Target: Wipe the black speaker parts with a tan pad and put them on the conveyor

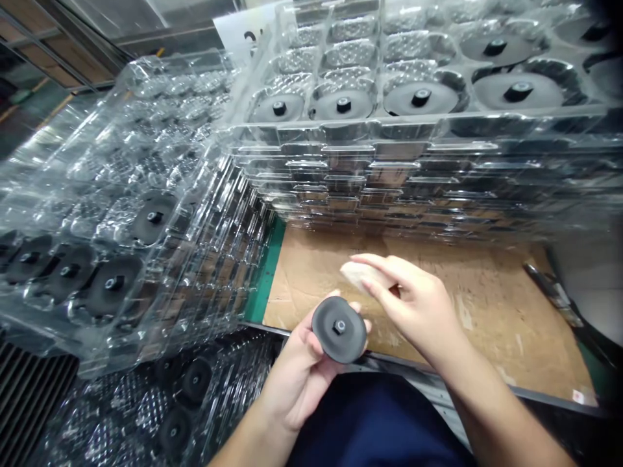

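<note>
The cardboard sheet [487,305] on the green tabletop [263,288] served as the reference for all positions. The two hands were apart from each other, and each was closed on one item.

Left hand [304,376]: positioned at the near edge of the cardboard sheet, toward its left end. The palm was turned up, with the thumb along the left side and the fingertips showing at the far and right rim. The hand was clamped on a dark disc [351,342], which was tilted so that its central hub faced the wearer. The forearm extended back from the sheet's near edge.

Right hand [421,298]: raised above the middle of the cardboard sheet. The thumb, below, and the fingers, above, pinched a white pad [363,274]. The pad pointed left and did not touch the disc. The forearm ran from the near right of the sheet, angled inward.

Surroundings: a stack of clear trays [413,155] stood along the far side of the sheet; its top tray carried dark discs [343,110]. A second tray stack [209,227] stood left of the sheet.
</note>
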Available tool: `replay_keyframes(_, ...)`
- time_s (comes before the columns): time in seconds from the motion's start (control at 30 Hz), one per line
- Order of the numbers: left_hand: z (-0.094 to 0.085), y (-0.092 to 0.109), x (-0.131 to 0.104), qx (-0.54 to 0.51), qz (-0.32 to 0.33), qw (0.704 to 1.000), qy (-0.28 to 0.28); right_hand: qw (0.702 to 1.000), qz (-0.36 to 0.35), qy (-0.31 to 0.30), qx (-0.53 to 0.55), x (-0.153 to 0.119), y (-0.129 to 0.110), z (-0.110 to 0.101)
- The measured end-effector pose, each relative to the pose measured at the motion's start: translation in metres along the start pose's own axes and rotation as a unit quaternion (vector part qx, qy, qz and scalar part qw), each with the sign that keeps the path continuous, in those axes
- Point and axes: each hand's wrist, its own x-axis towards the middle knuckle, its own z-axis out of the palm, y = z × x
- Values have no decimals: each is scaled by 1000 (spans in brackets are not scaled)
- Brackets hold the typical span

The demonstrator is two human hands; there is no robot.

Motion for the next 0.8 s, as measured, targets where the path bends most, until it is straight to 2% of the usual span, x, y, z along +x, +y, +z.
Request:
replay_keyframes(0.07,-6,3,1,-41,10,999,-7,998,62,2,-24,-12,22,14)
replay_keyframes(0.17,-11,7,3,-64,28,997,7,998,45,-41,-6,-38,41,36)
replay_keyframes(0.23,-12,8,4,-64,35,997,12,998,42,-55,5,-48,42,41)
replay_keyframes(0.3,-11,8,6,-53,38,998,14,997,55,-47,11,-45,33,35)
replay_keyframes(0.4,-7,6,6,-28,51,998,9,997,65,16,27,-28,3,16)
replay_keyframes(0.47,-4,4,5,-14,45,999,8,997,6,69,47,-19,-22,6)
replay_keyframes(0.5,-3,4,5,-8,36,999,11,995,-34,75,52,-17,-34,3)
replay_keyframes(0.57,-1,5,3,9,22,999,27,993,-85,38,67,-16,-49,0)
replay_keyframes(0.67,2,7,3,29,35,997,57,993,-76,-51,73,-16,-55,-1)
replay_keyframes(0.7,4,6,3,35,43,996,63,994,-71,-52,63,-14,-54,-1)
replay_keyframes(0.8,8,6,2,45,51,996,63,995,-90,32,23,-12,-53,2)
